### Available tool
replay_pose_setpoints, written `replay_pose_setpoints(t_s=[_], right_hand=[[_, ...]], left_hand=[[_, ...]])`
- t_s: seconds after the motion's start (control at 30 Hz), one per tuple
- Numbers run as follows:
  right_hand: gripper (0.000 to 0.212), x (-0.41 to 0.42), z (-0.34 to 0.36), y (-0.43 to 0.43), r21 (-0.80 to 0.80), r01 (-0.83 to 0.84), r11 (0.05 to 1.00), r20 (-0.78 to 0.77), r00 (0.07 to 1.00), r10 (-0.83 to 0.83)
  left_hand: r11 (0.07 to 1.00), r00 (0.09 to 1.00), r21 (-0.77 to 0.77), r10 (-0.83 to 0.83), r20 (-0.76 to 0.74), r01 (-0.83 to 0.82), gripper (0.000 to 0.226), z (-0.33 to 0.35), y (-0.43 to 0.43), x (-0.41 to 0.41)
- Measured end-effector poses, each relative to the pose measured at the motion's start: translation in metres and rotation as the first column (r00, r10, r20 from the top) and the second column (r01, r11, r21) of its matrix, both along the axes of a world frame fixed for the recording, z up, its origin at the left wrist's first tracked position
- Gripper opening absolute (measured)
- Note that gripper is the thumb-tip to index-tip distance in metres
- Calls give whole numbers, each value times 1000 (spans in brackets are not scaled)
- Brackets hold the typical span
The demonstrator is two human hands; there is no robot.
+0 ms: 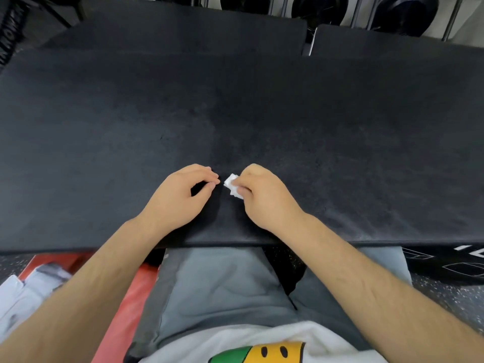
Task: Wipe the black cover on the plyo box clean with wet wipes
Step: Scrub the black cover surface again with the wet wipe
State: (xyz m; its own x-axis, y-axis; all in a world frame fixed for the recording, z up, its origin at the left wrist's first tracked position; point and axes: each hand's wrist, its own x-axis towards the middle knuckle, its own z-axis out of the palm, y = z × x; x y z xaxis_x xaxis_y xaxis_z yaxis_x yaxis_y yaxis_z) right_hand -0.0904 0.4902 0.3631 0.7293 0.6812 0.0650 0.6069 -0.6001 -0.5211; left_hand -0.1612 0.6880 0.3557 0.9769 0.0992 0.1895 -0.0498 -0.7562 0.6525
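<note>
The black cover (235,106) of the plyo box fills the middle of the head view, its near edge just in front of my legs. My right hand (264,197) rests near that edge and pinches a small crumpled white wet wipe (231,186) between thumb and fingers. My left hand (183,195) lies just left of it on the cover, fingers curled with thumb and fingertips close together, holding nothing that I can see. A narrow gap separates its fingertips from the wipe.
A second black pad (392,45) sits at the back right, with dark weight plates (317,6) on a rack behind. A red box (125,292) and white packets (23,292) lie on the speckled floor at lower left.
</note>
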Motion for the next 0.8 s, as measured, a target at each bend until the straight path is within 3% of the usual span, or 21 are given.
replay_pose_setpoints(t_s=[0.13,0.3,0.47,0.63,0.8], right_hand=[[28,-22,4,-10,-3,-180,984,-17,983,180],[30,2,-4,-5,70,26,997,4,1000,-26],[35,-31,1,-23,73,-260,963,-2,965,261],[36,-11,-7,-28,150,-103,983,-10,994,106],[35,-35,-8,-37,164,-284,945,-19,957,290]], left_hand=[[1000,999,8,-30,-26,30,19,-1,3,-5],[998,996,-15,-68,-61,67,26,-2,5,-15],[986,973,-7,-163,-163,164,39,2,11,-25],[981,963,38,-177,-201,189,44,2,13,-30],[983,958,13,-178,-226,185,45,4,11,-34]])
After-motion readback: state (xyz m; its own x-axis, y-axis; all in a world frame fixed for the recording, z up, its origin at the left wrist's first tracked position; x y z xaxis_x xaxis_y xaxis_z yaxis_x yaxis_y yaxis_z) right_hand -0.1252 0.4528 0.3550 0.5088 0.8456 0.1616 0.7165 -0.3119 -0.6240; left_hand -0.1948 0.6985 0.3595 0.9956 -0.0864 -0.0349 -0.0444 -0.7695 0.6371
